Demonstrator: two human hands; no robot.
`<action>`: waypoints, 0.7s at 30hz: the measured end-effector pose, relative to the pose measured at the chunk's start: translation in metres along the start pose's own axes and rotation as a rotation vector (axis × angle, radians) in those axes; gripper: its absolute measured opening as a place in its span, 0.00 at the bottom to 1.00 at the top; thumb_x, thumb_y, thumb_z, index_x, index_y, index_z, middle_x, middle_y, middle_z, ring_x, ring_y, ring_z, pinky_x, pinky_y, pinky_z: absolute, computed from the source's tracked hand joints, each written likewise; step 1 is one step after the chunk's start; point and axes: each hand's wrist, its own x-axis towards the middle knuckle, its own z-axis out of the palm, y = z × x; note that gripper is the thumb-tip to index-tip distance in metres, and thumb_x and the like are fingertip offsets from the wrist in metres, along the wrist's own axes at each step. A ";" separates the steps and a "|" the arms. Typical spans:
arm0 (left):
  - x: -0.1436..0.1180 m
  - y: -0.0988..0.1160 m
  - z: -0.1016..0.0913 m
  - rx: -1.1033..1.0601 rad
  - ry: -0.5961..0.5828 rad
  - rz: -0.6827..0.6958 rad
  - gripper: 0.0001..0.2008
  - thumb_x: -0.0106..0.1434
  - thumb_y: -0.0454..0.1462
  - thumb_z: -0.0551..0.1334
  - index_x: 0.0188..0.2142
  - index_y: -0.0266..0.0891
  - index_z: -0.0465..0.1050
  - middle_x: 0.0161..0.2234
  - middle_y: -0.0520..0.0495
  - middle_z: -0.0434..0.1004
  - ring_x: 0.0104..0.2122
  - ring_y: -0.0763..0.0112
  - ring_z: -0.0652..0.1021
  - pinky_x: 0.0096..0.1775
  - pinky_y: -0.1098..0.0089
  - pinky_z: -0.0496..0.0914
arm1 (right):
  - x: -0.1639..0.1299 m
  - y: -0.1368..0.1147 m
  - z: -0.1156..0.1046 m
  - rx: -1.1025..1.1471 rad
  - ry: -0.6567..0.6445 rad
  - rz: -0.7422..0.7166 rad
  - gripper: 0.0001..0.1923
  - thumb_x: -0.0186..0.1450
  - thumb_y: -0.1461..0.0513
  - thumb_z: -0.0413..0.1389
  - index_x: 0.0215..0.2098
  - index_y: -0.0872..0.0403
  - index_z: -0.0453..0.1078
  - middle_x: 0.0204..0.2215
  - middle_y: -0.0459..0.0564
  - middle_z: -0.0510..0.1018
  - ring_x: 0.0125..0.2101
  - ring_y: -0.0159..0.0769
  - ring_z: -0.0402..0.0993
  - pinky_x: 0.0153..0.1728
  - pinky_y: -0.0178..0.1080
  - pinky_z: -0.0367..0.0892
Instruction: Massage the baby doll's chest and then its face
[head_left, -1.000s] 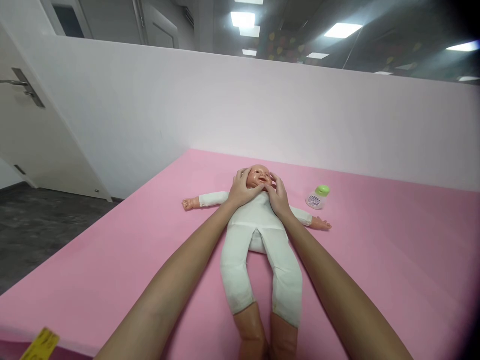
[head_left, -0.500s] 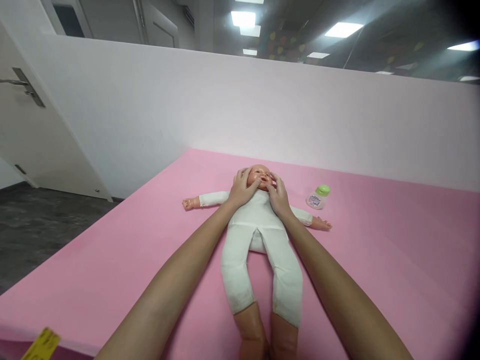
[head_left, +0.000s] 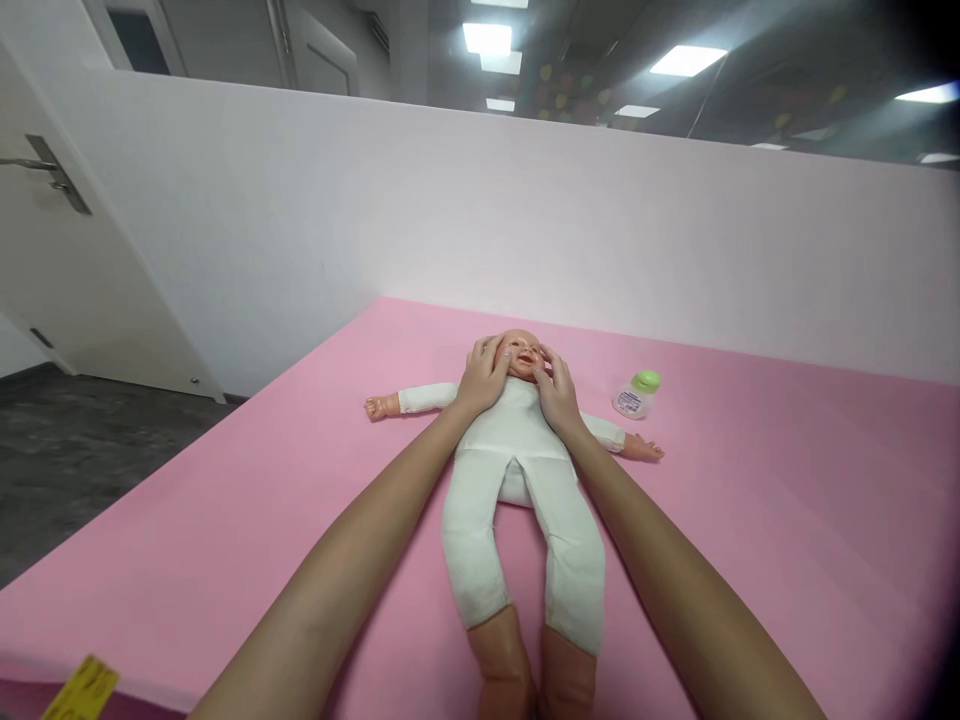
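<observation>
A baby doll (head_left: 517, 425) with a white cloth body and hard plastic head, hands and legs lies on its back, arms stretched out sideways. My left hand (head_left: 481, 378) cups the left side of the doll's head, its thumb on the cheek. On the other side, my right hand (head_left: 557, 390) wraps the cheek and jaw, with its thumb near the chin. The doll's face shows between both hands. Parts of its upper arms are hidden behind my hands and wrists.
A small bottle with a green cap (head_left: 636, 395) stands right of the doll on the pink table cover (head_left: 300, 480). Behind rises a white wall (head_left: 600, 230) with glass above it. At left is a door (head_left: 90, 260). A yellow tape strip (head_left: 82, 690) hangs at the front edge.
My left thumb has moved from beside the doll's mouth outward and up onto its cheek. My right hand, the doll and the bottle look unmoved.
</observation>
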 end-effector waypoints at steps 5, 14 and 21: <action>0.001 0.000 -0.001 -0.006 0.010 0.013 0.20 0.78 0.45 0.51 0.64 0.44 0.68 0.62 0.40 0.69 0.64 0.59 0.69 0.69 0.55 0.60 | 0.000 0.001 -0.001 0.006 -0.016 -0.030 0.29 0.71 0.50 0.53 0.67 0.50 0.66 0.66 0.59 0.70 0.66 0.47 0.65 0.69 0.53 0.61; 0.000 0.005 -0.003 -0.020 -0.004 -0.014 0.21 0.76 0.47 0.56 0.63 0.45 0.69 0.62 0.40 0.69 0.65 0.57 0.69 0.68 0.54 0.61 | 0.000 0.000 -0.001 0.014 -0.006 -0.025 0.28 0.71 0.50 0.54 0.66 0.50 0.67 0.66 0.58 0.71 0.65 0.47 0.66 0.68 0.53 0.62; -0.002 0.009 -0.005 -0.025 -0.022 -0.041 0.25 0.71 0.46 0.62 0.65 0.45 0.67 0.63 0.40 0.68 0.65 0.54 0.68 0.68 0.53 0.62 | 0.000 0.000 0.000 0.015 -0.006 -0.032 0.29 0.70 0.50 0.55 0.66 0.50 0.66 0.66 0.58 0.70 0.64 0.48 0.67 0.68 0.54 0.62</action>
